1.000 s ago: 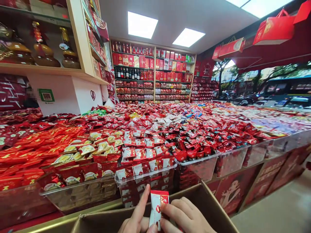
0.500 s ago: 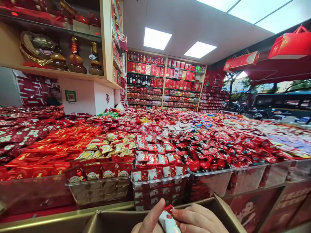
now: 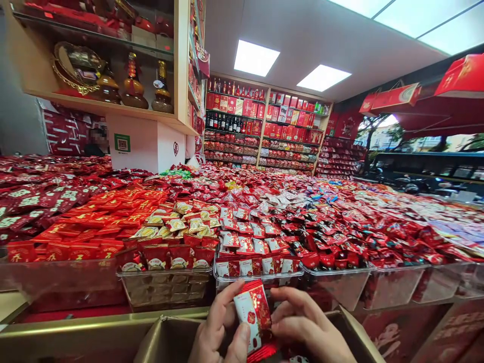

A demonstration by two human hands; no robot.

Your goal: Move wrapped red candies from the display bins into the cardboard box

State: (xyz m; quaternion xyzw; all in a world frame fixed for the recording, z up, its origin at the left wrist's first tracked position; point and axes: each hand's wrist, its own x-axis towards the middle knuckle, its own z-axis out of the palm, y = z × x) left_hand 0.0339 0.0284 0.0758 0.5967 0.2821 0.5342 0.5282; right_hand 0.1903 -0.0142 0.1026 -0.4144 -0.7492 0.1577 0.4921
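A red and white candy packet (image 3: 254, 316) stands between my hands at the bottom centre, its printed side facing me. My left hand (image 3: 221, 325) grips its left edge between thumb and fingers. At the packet's lower right is my right hand (image 3: 306, 322), with its index finger raised away and the other fingers curled against the packet's side; whether they pinch it is hidden. Both hands are above an open cardboard box (image 3: 166, 335). Right behind them is a clear bin (image 3: 260, 277) with similar red and white packets in rows.
More clear bins of packets line the counter, including a cream and red one (image 3: 166, 290) and a darker red one (image 3: 340, 285). Gold trim (image 3: 94, 327) runs along the front left. Glass shelves (image 3: 102, 106) overhang the left side; stocked shelves (image 3: 260, 126) stand behind.
The packet has come up and turned its face into full view. Both hands have risen, and my left hand now holds the packet's left side. The view has shifted slightly left.
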